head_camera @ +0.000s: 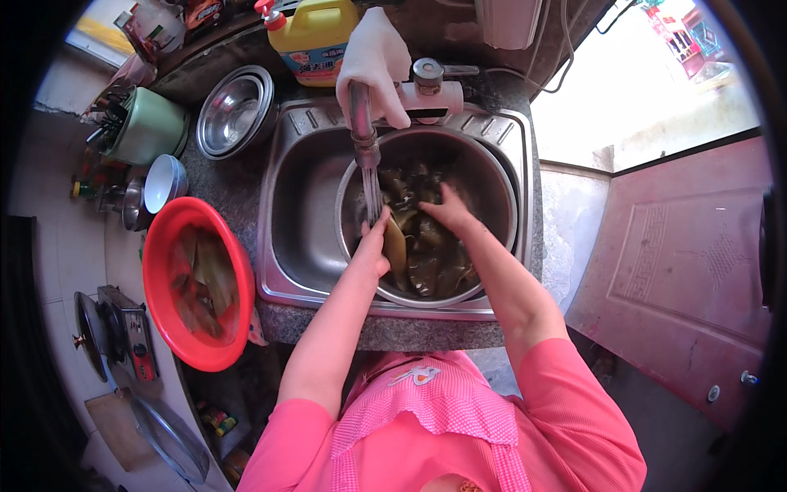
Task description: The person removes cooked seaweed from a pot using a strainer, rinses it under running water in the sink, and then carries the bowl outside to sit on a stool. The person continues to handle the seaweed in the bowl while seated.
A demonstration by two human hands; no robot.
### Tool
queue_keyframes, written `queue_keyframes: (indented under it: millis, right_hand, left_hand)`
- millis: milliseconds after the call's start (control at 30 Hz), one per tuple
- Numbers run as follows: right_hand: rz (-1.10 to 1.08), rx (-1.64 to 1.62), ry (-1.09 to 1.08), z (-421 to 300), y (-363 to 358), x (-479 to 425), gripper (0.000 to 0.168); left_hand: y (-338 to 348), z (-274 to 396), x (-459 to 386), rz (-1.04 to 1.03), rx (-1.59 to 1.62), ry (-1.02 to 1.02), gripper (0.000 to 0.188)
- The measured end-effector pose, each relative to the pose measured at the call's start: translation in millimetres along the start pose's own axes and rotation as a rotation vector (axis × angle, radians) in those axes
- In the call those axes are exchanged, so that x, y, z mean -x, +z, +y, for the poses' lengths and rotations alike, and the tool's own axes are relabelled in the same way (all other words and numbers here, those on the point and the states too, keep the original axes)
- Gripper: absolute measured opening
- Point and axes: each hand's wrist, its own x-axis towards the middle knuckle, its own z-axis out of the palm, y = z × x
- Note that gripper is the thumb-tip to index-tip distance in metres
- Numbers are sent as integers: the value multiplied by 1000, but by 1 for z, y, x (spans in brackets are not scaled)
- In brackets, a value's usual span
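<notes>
A large round metal basin [513, 215] sits in the right part of the steel sink, with dark water and olive-brown leafy pieces, apparently kelp [427, 270], inside. Water streams from the faucet spout [367, 147] beside the fingers of my left hand [372, 246]. That hand grips a broad greenish-brown strip [396, 249] near the basin's left side. Over the basin's middle, my right hand [454, 212] has its thumb and fingers apart. Its fingertips are close to the wet pieces, and nothing shows between them.
A red plastic basin [240, 277] with more brown strips stands left of the sink [307, 215]. Behind it are metal bowls [233, 111], pale bowls [163, 184] and a green container [147, 123]. A yellow jug [313, 37] stands behind the cloth-wrapped faucet [375, 55]. At right is a reddish door [688, 258].
</notes>
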Motion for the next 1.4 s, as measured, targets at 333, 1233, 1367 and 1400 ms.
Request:
queue_keyframes:
  millis: [333, 1233, 1367, 1400]
  right_hand:
    - [-62, -691, -254, -72, -14, 48, 18]
    - [-371, 1033, -394, -31, 16, 25, 58]
    - [163, 920, -97, 21, 42, -9, 64]
    - [223, 924, -92, 5, 50, 7, 63]
  left_hand:
    - [24, 24, 48, -128, -88, 630, 37]
    - [-62, -22, 52, 224, -677, 672, 72]
    - [-61, -10, 52, 122, -508, 462, 46]
    - [-62, -13, 50, 134, -454, 476, 34]
